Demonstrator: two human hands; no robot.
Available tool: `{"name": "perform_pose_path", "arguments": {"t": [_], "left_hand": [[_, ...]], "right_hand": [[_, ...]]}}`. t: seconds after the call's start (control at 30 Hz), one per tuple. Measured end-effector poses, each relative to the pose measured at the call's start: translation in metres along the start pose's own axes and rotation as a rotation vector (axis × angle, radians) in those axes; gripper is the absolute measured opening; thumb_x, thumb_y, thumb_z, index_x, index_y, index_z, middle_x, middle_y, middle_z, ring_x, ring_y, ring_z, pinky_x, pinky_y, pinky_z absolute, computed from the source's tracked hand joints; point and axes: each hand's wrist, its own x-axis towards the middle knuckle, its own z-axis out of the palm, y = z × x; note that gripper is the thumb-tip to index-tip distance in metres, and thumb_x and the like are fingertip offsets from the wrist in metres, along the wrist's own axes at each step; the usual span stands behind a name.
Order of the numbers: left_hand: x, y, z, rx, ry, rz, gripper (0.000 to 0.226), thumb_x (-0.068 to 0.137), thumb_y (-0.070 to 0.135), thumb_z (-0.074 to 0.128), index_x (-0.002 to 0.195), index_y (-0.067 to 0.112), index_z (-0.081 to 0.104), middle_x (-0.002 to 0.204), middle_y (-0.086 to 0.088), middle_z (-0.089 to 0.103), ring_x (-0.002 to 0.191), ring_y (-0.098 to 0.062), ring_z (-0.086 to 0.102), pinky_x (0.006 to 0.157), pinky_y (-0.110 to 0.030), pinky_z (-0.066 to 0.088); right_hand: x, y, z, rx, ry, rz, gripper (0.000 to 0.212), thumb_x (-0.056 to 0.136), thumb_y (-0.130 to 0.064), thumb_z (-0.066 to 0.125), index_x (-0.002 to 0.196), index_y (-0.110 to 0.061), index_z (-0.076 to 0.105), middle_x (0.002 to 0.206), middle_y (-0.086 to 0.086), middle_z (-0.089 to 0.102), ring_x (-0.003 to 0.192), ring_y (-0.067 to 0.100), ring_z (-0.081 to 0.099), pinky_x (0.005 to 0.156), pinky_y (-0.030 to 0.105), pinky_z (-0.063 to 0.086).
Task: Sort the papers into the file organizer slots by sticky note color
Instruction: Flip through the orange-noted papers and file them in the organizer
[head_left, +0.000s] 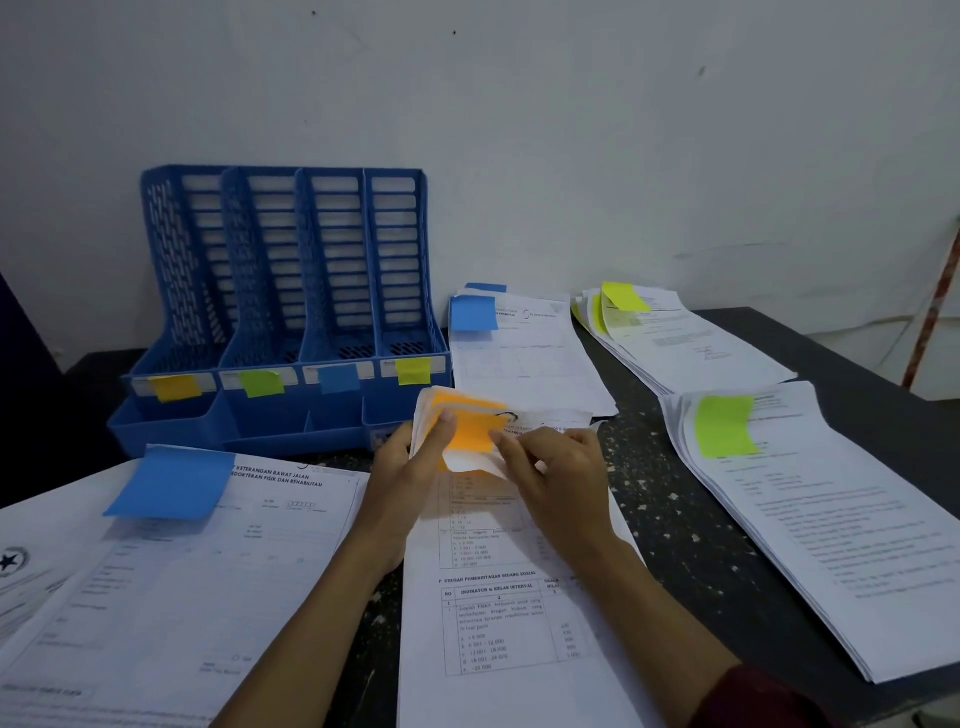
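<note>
A blue file organizer (291, 291) stands against the wall with its slots labelled orange (175, 387), green (261, 383), blue (338, 378) and yellow (413, 370). In front of me lies a stack of papers with orange sticky notes (470, 423) at the top left corner. My left hand (415, 467) pinches that corner, thumb on the orange note. My right hand (558, 475) holds the upper edge of the top sheets (519, 623) beside it. Other stacks carry a blue note (171, 486), a second blue note (472, 313), a yellow note (623, 296) and a green note (724, 426).
The dark speckled table (675, 499) ends at the right, where a reddish pole (935, 312) leans on the wall. The organizer's slots hold no papers. Paper stacks cover the table's left, middle and right.
</note>
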Motion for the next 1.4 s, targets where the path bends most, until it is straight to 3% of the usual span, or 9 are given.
{"name": "perform_pose_path", "arguments": {"t": [0.17,0.33,0.5,0.63,0.8,1.0,1.2,1.3,1.4], "left_hand": [[0.002,-0.006,-0.004,0.014,-0.039,0.019,0.031,0.085,0.036,0.074,0.11,0.019,0.069,0.096,-0.008,0.077,0.092,-0.028,0.073,0.08,-0.042,0.06],[0.007,-0.011,-0.008,0.044,-0.051,-0.015,0.04,0.072,0.027,0.073,0.111,0.024,0.068,0.098,-0.011,0.075,0.094,-0.034,0.071,0.084,-0.051,0.059],[0.009,-0.012,-0.008,0.045,-0.035,-0.007,0.037,0.07,0.028,0.072,0.106,0.022,0.069,0.097,-0.014,0.074,0.091,-0.033,0.071,0.084,-0.051,0.057],[0.007,-0.011,-0.006,0.061,-0.042,0.021,0.024,0.083,0.02,0.076,0.105,0.023,0.068,0.093,-0.006,0.076,0.085,-0.021,0.072,0.077,-0.038,0.059],[0.003,-0.01,-0.005,0.091,-0.064,0.072,0.026,0.086,0.023,0.076,0.11,0.025,0.067,0.096,0.001,0.077,0.09,-0.017,0.073,0.078,-0.033,0.059],[-0.001,-0.006,-0.003,0.076,-0.071,0.081,0.046,0.074,0.054,0.074,0.11,0.025,0.066,0.098,-0.001,0.077,0.095,-0.022,0.073,0.083,-0.039,0.061],[0.001,-0.002,-0.004,0.014,-0.057,-0.033,0.063,0.082,0.078,0.043,0.107,0.028,0.071,0.101,-0.01,0.077,0.099,-0.029,0.072,0.095,-0.048,0.053],[0.0,-0.002,-0.003,0.04,-0.057,-0.01,0.054,0.085,0.066,0.056,0.113,0.022,0.069,0.102,-0.009,0.077,0.098,-0.028,0.073,0.098,-0.052,0.052],[0.002,-0.007,-0.006,0.053,-0.06,0.0,0.037,0.078,0.036,0.073,0.112,0.021,0.069,0.102,-0.011,0.076,0.098,-0.031,0.072,0.097,-0.059,0.052]], "right_hand": [[0.001,-0.002,0.0,0.015,0.007,0.026,0.015,0.089,-0.036,0.071,0.088,-0.021,0.068,0.089,-0.011,0.071,0.064,0.008,0.063,0.078,0.027,0.034],[0.0,0.002,0.003,-0.125,-0.082,0.088,0.048,0.091,-0.042,0.064,0.136,-0.025,0.058,0.126,0.0,0.058,0.086,0.013,0.066,0.09,0.033,0.033],[0.002,0.002,0.001,-0.136,0.041,0.042,0.026,0.083,-0.029,0.079,0.107,-0.022,0.075,0.121,0.005,0.064,0.08,0.018,0.065,0.084,0.033,0.034],[0.003,0.001,-0.001,-0.141,0.1,0.013,0.009,0.081,-0.027,0.075,0.084,-0.019,0.074,0.105,0.002,0.066,0.084,0.021,0.059,0.079,0.032,0.032],[0.002,0.002,0.002,-0.126,0.086,-0.02,0.021,0.089,-0.031,0.059,0.08,-0.017,0.072,0.095,-0.001,0.064,0.091,0.022,0.058,0.083,0.033,0.033],[0.003,0.003,0.001,-0.133,0.102,-0.03,0.023,0.094,-0.035,0.063,0.084,-0.016,0.073,0.091,-0.001,0.068,0.09,0.019,0.059,0.087,0.035,0.038],[0.005,-0.004,-0.002,0.015,0.019,-0.059,0.053,0.105,-0.042,0.044,0.062,-0.014,0.057,0.058,-0.005,0.057,0.053,0.017,0.05,0.073,0.038,0.042],[0.005,-0.006,-0.002,0.095,0.008,-0.025,0.053,0.104,-0.04,0.045,0.059,-0.012,0.051,0.054,-0.003,0.053,0.047,0.017,0.045,0.056,0.035,0.041],[0.006,-0.004,-0.004,0.147,0.01,0.009,0.034,0.1,-0.032,0.056,0.073,-0.012,0.06,0.072,-0.003,0.059,0.053,0.011,0.049,0.049,0.027,0.042]]}}
